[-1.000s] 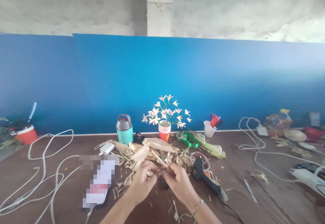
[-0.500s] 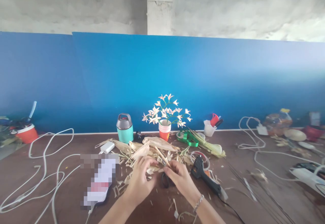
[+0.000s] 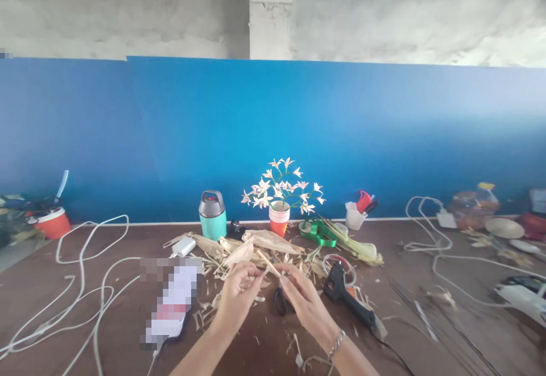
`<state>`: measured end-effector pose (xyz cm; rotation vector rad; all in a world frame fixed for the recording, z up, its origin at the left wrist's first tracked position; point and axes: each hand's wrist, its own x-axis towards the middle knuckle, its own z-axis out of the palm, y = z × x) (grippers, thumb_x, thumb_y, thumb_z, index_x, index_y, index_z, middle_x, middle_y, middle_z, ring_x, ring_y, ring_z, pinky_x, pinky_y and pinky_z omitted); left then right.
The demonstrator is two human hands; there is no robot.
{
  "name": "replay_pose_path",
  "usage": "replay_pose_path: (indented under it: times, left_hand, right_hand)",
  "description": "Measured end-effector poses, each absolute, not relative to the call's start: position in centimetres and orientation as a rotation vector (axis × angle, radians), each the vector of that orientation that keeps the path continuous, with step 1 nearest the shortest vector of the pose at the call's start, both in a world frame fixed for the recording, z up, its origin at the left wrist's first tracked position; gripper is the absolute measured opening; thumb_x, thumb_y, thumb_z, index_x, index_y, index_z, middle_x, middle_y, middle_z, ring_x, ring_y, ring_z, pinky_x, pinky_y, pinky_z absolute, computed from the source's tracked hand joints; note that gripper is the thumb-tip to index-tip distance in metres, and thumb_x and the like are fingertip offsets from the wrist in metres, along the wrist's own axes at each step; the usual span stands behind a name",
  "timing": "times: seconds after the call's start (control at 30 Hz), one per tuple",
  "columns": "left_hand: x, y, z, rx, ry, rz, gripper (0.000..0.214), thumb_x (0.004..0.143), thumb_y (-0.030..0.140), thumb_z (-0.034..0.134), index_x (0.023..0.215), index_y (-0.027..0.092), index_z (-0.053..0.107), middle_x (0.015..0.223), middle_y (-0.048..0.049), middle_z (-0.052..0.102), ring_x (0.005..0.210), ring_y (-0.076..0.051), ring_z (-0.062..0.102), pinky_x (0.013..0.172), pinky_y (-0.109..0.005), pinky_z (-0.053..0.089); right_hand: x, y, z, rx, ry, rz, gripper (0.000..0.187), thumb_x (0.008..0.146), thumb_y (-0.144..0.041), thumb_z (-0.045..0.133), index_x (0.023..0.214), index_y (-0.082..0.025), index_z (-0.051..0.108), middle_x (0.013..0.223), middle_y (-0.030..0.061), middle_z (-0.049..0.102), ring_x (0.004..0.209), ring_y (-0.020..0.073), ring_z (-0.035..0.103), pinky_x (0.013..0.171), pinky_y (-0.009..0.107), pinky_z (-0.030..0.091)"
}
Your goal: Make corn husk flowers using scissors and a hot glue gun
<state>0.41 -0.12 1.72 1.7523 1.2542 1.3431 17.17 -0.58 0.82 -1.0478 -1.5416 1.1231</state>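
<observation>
Grip: left hand [image 3: 238, 297] and right hand [image 3: 302, 302] pinch husk strip [image 3: 268, 263], lifted higher than before.

The brown table [image 3: 469, 330] carries loose white cables [image 3: 81, 273], a teal flask [image 3: 212, 215], a paper cup of flowers [image 3: 279, 218], green ribbon [image 3: 318, 232], a heap of dry husks [image 3: 256, 245], black scissors [image 3: 280, 302] and a black glue gun [image 3: 347, 299].

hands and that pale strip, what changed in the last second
Half a second ago both hands were pressed together low over the husk pile. Now the left hand and right hand have drawn slightly apart, with the pale strip at their fingertips slanting up to the left. The black scissors show in the gap. Glue gun, paper cup and teal flask stayed put.
</observation>
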Motion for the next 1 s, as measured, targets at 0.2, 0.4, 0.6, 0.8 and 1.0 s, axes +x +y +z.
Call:
replay_pose_path:
  times: [0.2,0.4,0.6,0.8,1.0]
  left_hand:
    - [0.7,-0.2,2.1,1.377,1.126,1.19,0.022,0.07,0.036,0.059,0.071,0.016,0.067,0.074,-0.0023,0.06,0.071,-0.017,0.056,0.061,-0.025,0.048]
    - [1.6,-1.0,2.8,1.088,1.207,1.216,0.014,0.062,0.028,0.059,0.054,0.017,0.057,0.054,0.0032,0.051,0.057,-0.013,0.048,0.056,-0.023,0.041]
    - [1.9,-1.3,2.8,0.94,1.262,1.246,0.014,0.059,0.029,0.058,0.052,0.017,0.054,0.051,0.0046,0.049,0.055,-0.011,0.045,0.055,-0.022,0.036]
    - [1.8,-1.2,2.5,0.88,1.261,1.239,0.022,0.059,0.036,0.062,0.052,0.018,0.051,0.051,0.0047,0.046,0.053,-0.012,0.044,0.053,-0.023,0.034]
    - [1.8,-1.1,2.2,0.902,1.252,1.255,0.028,0.061,0.036,0.064,0.048,0.018,0.048,0.047,0.0054,0.043,0.05,-0.011,0.04,0.05,-0.022,0.032]
  right_hand:
    - [16.4,-0.9,0.9,-1.006,-1.636,1.269,0.054,0.084,-0.052,0.046,0.124,-0.017,0.055,0.053,-0.0063,0.035,0.049,0.0097,0.028,0.047,0.022,0.026]
    - [16.3,-0.9,0.3,-1.033,-1.8,1.002,0.04,0.088,-0.032,0.039,0.119,-0.02,0.062,0.059,0.0002,0.056,0.056,0.0139,0.049,0.056,0.025,0.043]
    - [16.1,-1.4,0.1,-1.213,-2.162,0.352,0.059,0.079,-0.007,0.035,0.133,-0.029,0.047,0.088,0.0067,0.068,0.071,0.0173,0.065,0.064,0.025,0.051]
    - [15.2,-1.6,-0.4,-1.418,-2.277,-0.057,0.064,0.077,-0.004,0.041,0.135,-0.031,0.044,0.084,0.005,0.066,0.058,0.0147,0.064,0.05,0.019,0.048]
    - [15.5,-1.1,-0.4,-1.533,-2.263,-0.078,0.065,0.076,-0.004,0.043,0.134,-0.032,0.045,0.088,0.0059,0.069,0.059,0.0145,0.066,0.051,0.018,0.048]
